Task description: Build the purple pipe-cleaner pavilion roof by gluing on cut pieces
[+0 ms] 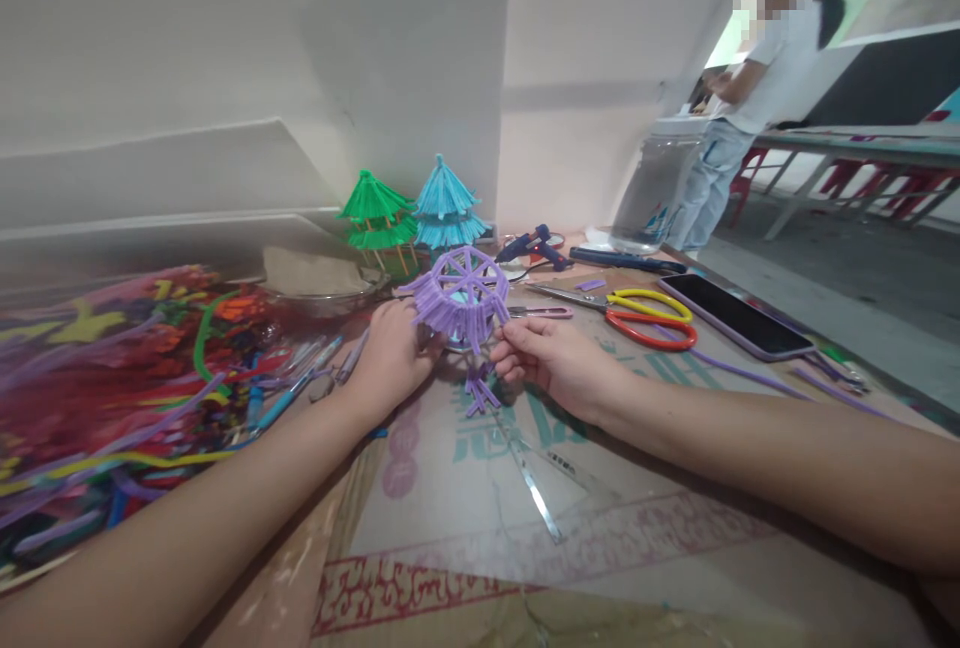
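Observation:
A purple pipe-cleaner ring point(463, 293) with spokes and a fringe of short strips stands out above the cardboard sheet point(435, 508). At its left side, my left hand point(397, 353) has its fingers closed around the lower edge. My right hand point(532, 353) pinches at the right end of the fringe, thumb and forefinger together. Several short purple pieces point(481, 393) lie on the cardboard just below the ring. A metal ruler point(536, 488) lies nearer to me. Behind the ring are a green two-tiered roof shape point(371, 203) and a blue one point(444, 198).
Yellow-and-red scissors point(651, 318), a phone point(735, 316) and a glue gun point(534, 246) lie right of the ring. Colourful pipe cleaners point(150, 378) pile up at left. A clear jar point(652, 183) and a standing person point(757, 88) are at back right.

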